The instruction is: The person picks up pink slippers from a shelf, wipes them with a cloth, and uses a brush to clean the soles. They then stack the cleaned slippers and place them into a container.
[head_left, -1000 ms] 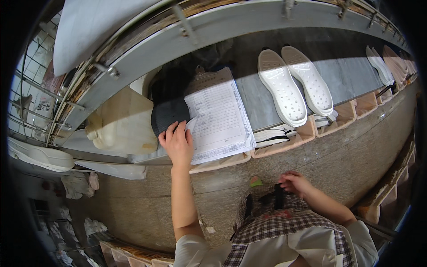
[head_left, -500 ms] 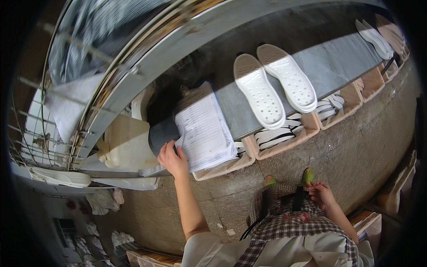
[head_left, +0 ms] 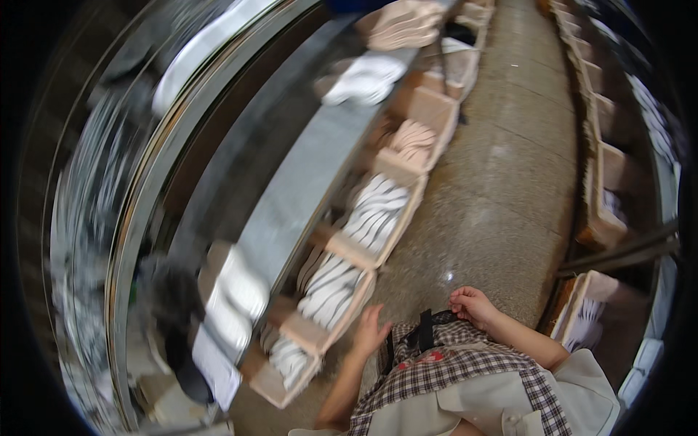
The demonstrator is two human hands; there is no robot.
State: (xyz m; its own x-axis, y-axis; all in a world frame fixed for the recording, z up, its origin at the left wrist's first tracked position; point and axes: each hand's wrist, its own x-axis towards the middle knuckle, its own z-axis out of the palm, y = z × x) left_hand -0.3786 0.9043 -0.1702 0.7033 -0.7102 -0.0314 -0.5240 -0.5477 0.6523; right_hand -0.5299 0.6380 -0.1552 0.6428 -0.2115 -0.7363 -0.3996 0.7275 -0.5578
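Workshop aisle (head_left: 509, 182) beside a grey shelf (head_left: 291, 196) of white shoe soles (head_left: 247, 283)

Blur softens much of the shelf side, yet its layout reads clearly enough. White shoe soles lie side by side toward the shelf's near end, reaching its aisle-side edge; a paper stack (head_left: 218, 370) is just beyond them, at the near corner. More white soles (head_left: 367, 80) and some peach soles (head_left: 407, 25) rest toward the far end. Below the aisle-side edge runs a row of peach bins (head_left: 347, 251), several packed with striped white soles (head_left: 374, 207).

Fingers of the left hand (head_left: 371, 333) are extended, thumb apart, holding nothing visible, near the bins. Beside the checked apron (head_left: 454, 370), the right hand (head_left: 474, 305) has loosely curled fingers; whether they pinch anything, I cannot tell.

Judging by the layout, the soles are already set out and the bins loaded, with no sole visibly in hand. How many are finished or left cannot be told.

No brand, label or writing is legible: the paper stack is too smeared, and the apron's red mark (head_left: 430, 357) is unclear.
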